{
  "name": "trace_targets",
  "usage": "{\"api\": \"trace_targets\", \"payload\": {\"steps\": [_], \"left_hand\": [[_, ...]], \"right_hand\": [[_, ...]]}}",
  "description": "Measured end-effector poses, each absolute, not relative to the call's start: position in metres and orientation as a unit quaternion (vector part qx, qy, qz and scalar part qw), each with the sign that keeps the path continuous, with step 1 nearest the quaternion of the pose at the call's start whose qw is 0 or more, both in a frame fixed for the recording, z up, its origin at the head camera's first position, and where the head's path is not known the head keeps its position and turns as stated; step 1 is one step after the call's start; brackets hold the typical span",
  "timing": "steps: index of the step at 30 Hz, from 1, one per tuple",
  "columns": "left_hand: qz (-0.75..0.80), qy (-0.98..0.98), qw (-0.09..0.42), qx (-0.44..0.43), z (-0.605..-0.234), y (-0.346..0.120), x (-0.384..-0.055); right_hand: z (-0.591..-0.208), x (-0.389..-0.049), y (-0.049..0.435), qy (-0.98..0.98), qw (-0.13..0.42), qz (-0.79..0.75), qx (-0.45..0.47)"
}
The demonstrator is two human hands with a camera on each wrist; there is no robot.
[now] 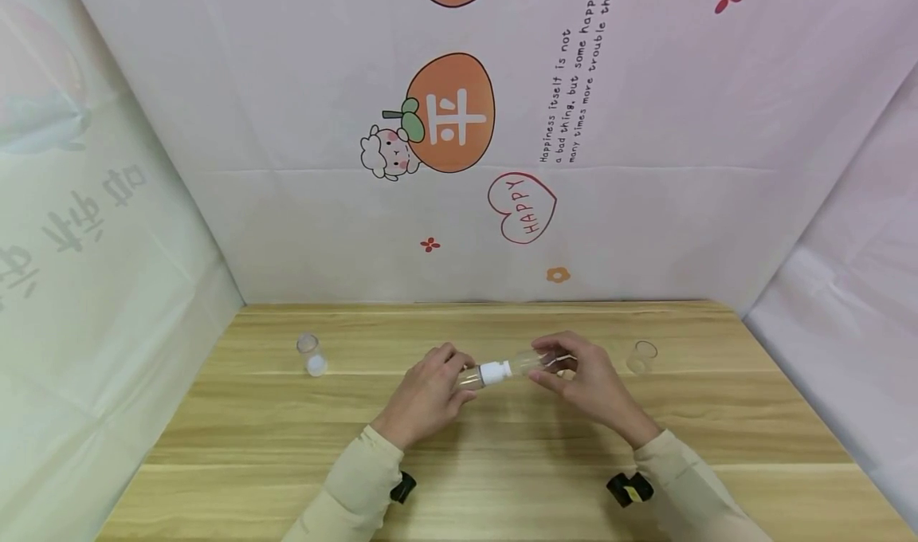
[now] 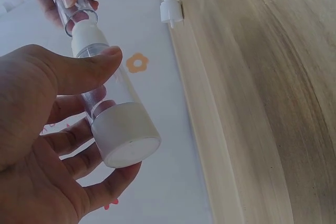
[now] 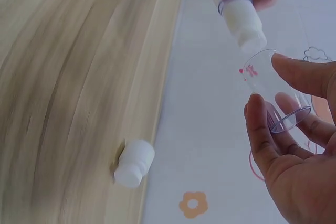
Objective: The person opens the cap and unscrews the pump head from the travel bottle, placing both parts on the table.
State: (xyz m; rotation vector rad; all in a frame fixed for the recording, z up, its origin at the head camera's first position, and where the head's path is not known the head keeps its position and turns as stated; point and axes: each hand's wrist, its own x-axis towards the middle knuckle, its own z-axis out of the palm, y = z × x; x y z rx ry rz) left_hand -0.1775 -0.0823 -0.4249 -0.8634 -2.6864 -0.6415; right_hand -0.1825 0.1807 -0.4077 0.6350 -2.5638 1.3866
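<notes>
My left hand holds a clear pump bottle, tilted, with thumb and fingers around its body. Its white base points toward the left wrist camera, and its white pump head faces right. In my right hand is a clear cylindrical cap, pinched between thumb and fingers. The cap's open rim is close to the pump head. In the right wrist view a small gap shows between them; the left wrist view has them overlapping.
A loose white pump piece lies near the table's back edge in both wrist views. A small clear container with white at one end lies left on the wooden table. Farther right is a clear cup-like piece. Printed cloth hangs behind.
</notes>
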Motion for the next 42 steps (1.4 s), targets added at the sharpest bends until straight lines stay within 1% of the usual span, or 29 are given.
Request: {"api": "trace_targets", "payload": {"steps": [22, 42], "left_hand": [[-0.221, -0.918, 0.123, -0.304, -0.426, -0.084, -0.177], [-0.226, -0.917, 0.118, -0.307, -0.427, -0.082, -0.176]], "right_hand": [[-0.417, -0.213, 0.228, -0.913, 0.114, 0.348, 0.178], [-0.439, -0.233, 0.248, -0.945, 0.088, 0.276, 0.149]]}}
